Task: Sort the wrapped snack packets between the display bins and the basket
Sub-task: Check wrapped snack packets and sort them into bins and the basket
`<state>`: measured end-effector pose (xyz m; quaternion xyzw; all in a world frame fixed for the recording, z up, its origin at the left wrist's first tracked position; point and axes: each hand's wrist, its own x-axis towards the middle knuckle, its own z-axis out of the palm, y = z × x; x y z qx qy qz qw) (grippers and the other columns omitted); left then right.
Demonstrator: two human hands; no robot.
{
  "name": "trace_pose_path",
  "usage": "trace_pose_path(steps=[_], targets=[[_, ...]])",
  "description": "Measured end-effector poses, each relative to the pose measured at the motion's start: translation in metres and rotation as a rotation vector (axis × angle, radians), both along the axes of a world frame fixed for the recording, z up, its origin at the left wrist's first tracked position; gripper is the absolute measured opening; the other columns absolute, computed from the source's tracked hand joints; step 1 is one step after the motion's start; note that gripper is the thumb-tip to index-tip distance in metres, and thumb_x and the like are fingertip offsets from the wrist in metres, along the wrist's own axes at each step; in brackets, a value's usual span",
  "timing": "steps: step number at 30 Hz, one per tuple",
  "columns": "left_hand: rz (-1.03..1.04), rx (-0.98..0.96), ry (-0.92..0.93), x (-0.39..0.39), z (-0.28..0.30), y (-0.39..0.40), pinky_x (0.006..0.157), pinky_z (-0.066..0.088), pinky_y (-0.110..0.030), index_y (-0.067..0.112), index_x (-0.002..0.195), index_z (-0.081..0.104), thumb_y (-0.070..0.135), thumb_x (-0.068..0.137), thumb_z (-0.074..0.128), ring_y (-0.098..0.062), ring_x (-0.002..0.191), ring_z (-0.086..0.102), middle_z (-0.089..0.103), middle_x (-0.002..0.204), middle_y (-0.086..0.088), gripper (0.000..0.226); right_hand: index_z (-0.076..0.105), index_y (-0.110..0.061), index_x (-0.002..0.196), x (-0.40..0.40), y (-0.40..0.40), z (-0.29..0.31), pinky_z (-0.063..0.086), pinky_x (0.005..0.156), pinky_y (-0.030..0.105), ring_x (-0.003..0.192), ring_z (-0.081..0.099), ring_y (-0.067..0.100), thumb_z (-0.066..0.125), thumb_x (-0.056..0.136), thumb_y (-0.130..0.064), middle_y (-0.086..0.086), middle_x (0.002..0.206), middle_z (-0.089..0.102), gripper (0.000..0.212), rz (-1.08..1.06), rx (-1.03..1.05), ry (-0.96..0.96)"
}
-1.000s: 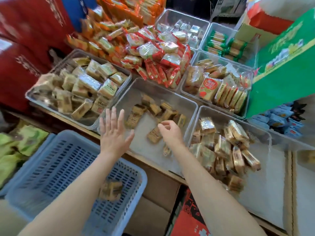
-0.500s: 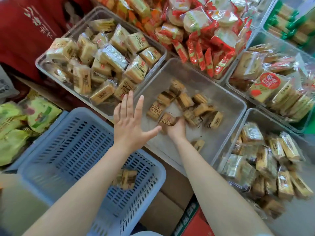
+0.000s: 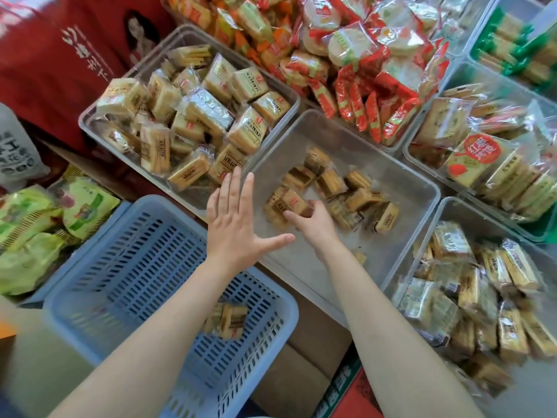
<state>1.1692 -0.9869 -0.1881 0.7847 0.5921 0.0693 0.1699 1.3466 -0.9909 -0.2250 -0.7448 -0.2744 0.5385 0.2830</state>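
While a few packets point(image 3: 224, 320) lie in the basket point(image 3: 156, 267), most remain in the middle bin point(image 3: 422, 188).
Right hand point(image 3: 313, 220) reaches into that bin, fingers curled on a packet point(image 3: 286, 203); left hand point(image 3: 232, 224) hovers over the basket's far rim, fingers spread and straight, holding nothing. Neighbouring bins are piled full; sorting looks barely begun.

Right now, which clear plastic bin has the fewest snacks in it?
The middle clear plastic bin, where the right hand reaches. Only a few tan wrapped packets sit there, with bare floor showing; the other bins are piled full.
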Motion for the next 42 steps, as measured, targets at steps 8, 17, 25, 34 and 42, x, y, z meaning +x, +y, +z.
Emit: trace_pose_path(steps=[8, 17, 25, 34, 42], targets=[[-0.030, 0.015, -0.010, -0.002, -0.003, 0.001, 0.123, -0.013, -0.036, 0.013, 0.164, 0.004, 0.103, 0.068, 0.018, -0.023, 0.158, -0.006, -0.005, 0.172, -0.012, 0.132, 0.062, -0.009, 0.122, -0.017, 0.033, -0.023, 0.055, 0.100, 0.043, 0.110, 0.067, 0.025, 0.077, 0.091, -0.024, 0.007, 0.118, 0.071, 0.038, -0.085, -0.058, 0.101], [-0.044, 0.022, -0.018, -0.004, -0.005, 0.001, 0.123, -0.013, -0.038, 0.015, 0.164, 0.001, 0.104, 0.067, 0.015, -0.023, 0.158, -0.010, -0.008, 0.171, -0.011, 0.132, 0.045, -0.022, 0.134, -0.023, 0.030, -0.018, 0.053, 0.094, 0.041, 0.117, 0.059, 0.025, 0.092, 0.071, -0.022, 0.001, 0.130, 0.058, 0.079, 0.036, -0.081, 0.158], [-0.101, -0.042, -0.001, -0.001, 0.013, -0.001, 0.122, -0.024, -0.042, 0.013, 0.162, -0.010, 0.100, 0.070, 0.012, -0.019, 0.153, -0.028, -0.020, 0.170, -0.005, 0.128, 0.041, -0.017, 0.130, 0.006, -0.021, 0.028, 0.058, 0.090, 0.032, 0.108, 0.066, 0.022, 0.085, 0.080, -0.009, 0.009, 0.122, 0.062, 0.067, -0.076, 0.043, 0.230], [0.007, -0.625, -0.821, 0.028, 0.080, -0.086, 0.081, 0.057, -0.023, 0.027, 0.147, 0.044, 0.044, 0.082, 0.083, -0.011, 0.106, 0.069, 0.067, 0.127, 0.000, 0.078, 0.057, -0.010, 0.134, 0.021, -0.135, 0.143, 0.057, 0.092, 0.034, 0.113, 0.069, 0.027, 0.068, 0.096, -0.021, 0.012, 0.123, 0.071, 0.042, -0.025, 0.310, 0.433], [-0.089, -0.698, -0.939, 0.019, 0.115, -0.201, 0.078, 0.062, -0.033, 0.044, 0.139, 0.042, 0.035, 0.069, 0.094, -0.017, 0.101, 0.073, 0.067, 0.118, -0.013, 0.087, 0.064, -0.015, 0.119, 0.021, -0.268, 0.175, 0.063, 0.083, 0.044, 0.096, 0.074, 0.027, 0.068, 0.096, -0.024, 0.018, 0.108, 0.069, 0.025, -0.122, 0.405, 0.193]])
